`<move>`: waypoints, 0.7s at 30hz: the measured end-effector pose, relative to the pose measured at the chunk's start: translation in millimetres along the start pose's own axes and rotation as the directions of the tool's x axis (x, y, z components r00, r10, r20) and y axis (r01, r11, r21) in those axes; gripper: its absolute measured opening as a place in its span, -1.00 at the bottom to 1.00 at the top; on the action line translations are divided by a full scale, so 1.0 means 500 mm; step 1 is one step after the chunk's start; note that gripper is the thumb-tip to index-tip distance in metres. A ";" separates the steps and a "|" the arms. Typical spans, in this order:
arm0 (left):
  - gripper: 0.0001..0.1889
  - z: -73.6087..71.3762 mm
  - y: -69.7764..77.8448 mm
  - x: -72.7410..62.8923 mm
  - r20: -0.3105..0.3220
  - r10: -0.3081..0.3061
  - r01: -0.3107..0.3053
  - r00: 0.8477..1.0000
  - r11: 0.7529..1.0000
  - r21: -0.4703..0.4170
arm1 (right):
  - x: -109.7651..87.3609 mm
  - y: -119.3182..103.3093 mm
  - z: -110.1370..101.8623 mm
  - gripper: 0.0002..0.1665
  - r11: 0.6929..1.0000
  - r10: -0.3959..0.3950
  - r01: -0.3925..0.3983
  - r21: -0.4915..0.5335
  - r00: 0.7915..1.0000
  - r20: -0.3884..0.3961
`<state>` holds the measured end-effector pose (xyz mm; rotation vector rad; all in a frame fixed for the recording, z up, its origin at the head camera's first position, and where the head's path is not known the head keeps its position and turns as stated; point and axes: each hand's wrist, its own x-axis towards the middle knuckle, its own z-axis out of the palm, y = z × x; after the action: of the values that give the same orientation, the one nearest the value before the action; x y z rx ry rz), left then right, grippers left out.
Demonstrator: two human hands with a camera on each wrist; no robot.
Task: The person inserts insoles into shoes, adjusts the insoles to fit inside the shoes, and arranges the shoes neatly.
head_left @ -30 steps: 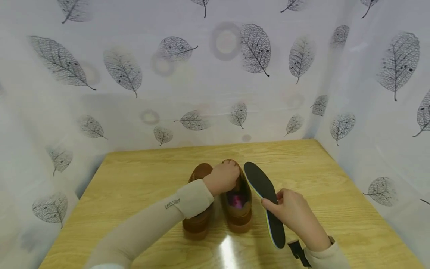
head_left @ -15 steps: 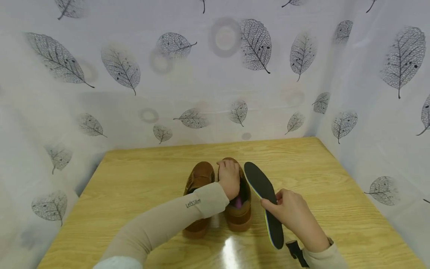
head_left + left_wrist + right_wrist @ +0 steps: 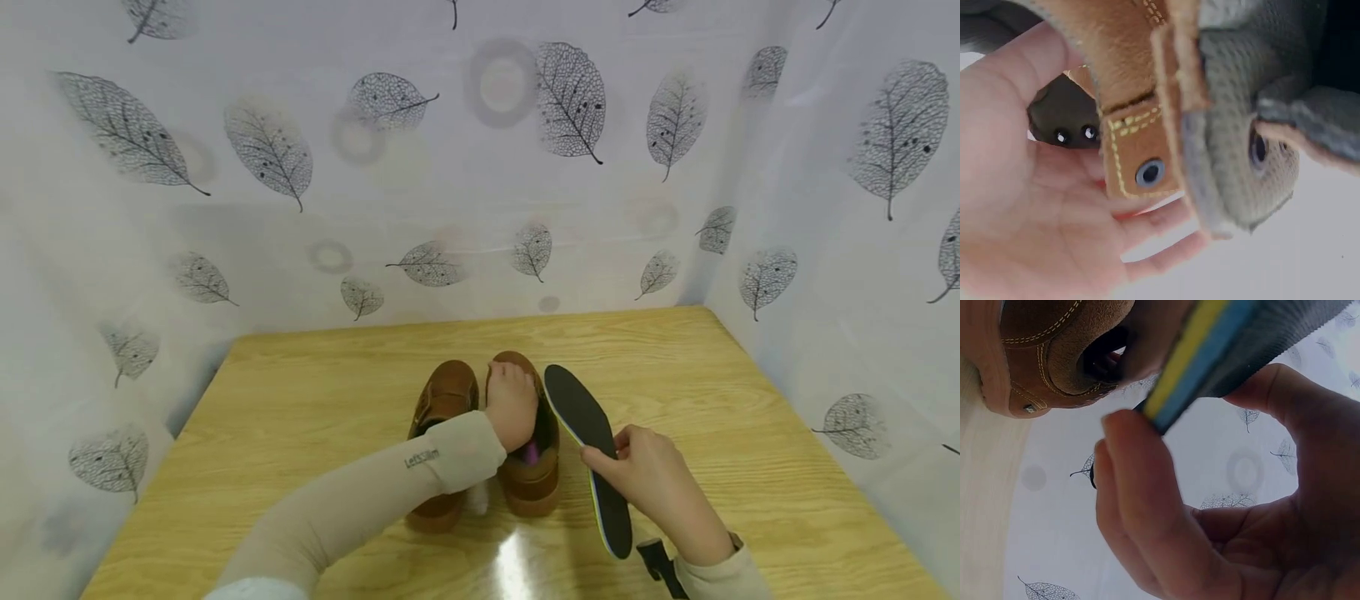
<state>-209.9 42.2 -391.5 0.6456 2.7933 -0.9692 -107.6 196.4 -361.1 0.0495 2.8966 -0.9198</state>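
Two brown leather shoes stand side by side, toes pointing away. My left hand [image 3: 512,408] lies across the front of the right-hand shoe [image 3: 534,487], fingers near its toe. In the left wrist view, this hand's thumb and fingers curl round the shoe's stitched leather eyelet flap [image 3: 1138,147], with the grey mesh lining [image 3: 1235,125] beside it. To the right, my right hand [image 3: 660,471] pinches a black insole [image 3: 581,408] between thumb and fingers, tilted by the shoe. The insole's yellow and blue edge [image 3: 1194,362] shows in the right wrist view.
Left of the held shoe is the other shoe [image 3: 452,392], partly behind my left sleeve [image 3: 457,454]. Inside the held shoe, a purple patch [image 3: 531,452] shows near the heel. A leaf-print curtain [image 3: 480,183] surrounds the wooden table [image 3: 315,400] at the back and sides.
My left hand has turned and its wrist has shifted right over the shoe opening, covering more of the purple patch. The right hand and insole have stayed nearly still.
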 end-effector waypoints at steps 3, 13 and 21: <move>-0.51 -0.005 -0.011 -0.007 -0.011 0.031 -0.031 0.999 0.998 -0.047 | -0.001 0.002 -0.003 -0.42 1.000 0.005 -0.005 -0.011 1.000 -0.003; -0.77 -0.017 -0.048 -0.010 -0.174 0.045 -0.095 0.984 0.951 -0.294 | -0.011 -0.003 -0.015 -0.37 0.999 0.014 -0.014 -0.031 1.000 0.001; -0.81 -0.017 -0.083 -0.009 -0.274 0.036 -0.158 0.961 0.886 -0.436 | -0.034 -0.013 -0.023 -0.38 0.999 0.005 -0.004 -0.045 1.000 0.015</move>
<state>-223.4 16.7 -360.2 0.8776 3.0073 -0.1942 -91.9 197.7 -346.4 0.0455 2.9013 -0.8498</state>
